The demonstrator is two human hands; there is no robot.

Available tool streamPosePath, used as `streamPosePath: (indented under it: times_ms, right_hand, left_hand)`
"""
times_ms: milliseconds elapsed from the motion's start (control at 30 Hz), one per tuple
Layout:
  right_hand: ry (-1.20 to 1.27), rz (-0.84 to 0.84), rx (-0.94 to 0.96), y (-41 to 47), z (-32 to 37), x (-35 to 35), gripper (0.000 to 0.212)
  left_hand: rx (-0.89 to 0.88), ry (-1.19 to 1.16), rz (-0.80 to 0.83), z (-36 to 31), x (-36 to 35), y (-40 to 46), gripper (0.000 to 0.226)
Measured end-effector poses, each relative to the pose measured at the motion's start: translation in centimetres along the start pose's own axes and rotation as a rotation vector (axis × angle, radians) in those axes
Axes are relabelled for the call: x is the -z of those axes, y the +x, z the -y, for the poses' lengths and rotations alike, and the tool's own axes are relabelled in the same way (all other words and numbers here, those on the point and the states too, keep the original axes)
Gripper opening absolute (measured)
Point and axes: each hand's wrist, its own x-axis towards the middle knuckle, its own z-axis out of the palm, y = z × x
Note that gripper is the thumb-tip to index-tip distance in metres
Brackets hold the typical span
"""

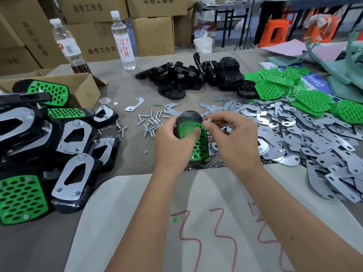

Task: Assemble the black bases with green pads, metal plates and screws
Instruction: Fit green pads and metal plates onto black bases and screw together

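Observation:
My left hand (172, 142) grips a black base (189, 116) with a green perforated pad (200, 146) seated in it, thumb pressing on the pad. My right hand (233, 138) pinches a small screw (208, 120) between thumb and forefinger just above the pad's upper right edge. Loose screws (151, 124) lie on the table beyond my left hand. Bare black bases (188, 79) are piled at the back centre. Green pads (294, 89) and flat metal plates (314, 138) spread across the right side.
Finished assemblies (49, 146) are heaped at the left by a cardboard box (82, 87). Small nuts (208, 165) line the white cloth's edge. Two water bottles (123, 40) stand at the back, cartons behind them. Green fabric lies at the far right.

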Motion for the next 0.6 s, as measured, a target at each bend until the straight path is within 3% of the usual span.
streamPosePath:
  times_ms: [167, 367, 600]
  right_hand:
    - [0.088, 0.11, -0.019, 0.02, 0.14, 0.11, 0.012]
    - [0.124, 0.021, -0.093, -0.05, 0.46, 0.09, 0.015]
    - [-0.022, 0.053, 0.005, 0.01, 0.08, 0.17, 0.015]
  left_hand:
    - [0.07, -0.095, 0.011, -0.07, 0.05, -0.08, 0.021]
    - [0.048, -0.076, 0.026, -0.21, -0.07, -0.18, 0.027]
    - [0.08, -0.176, 0.008, -0.38, -0.23, -0.52, 0.023]
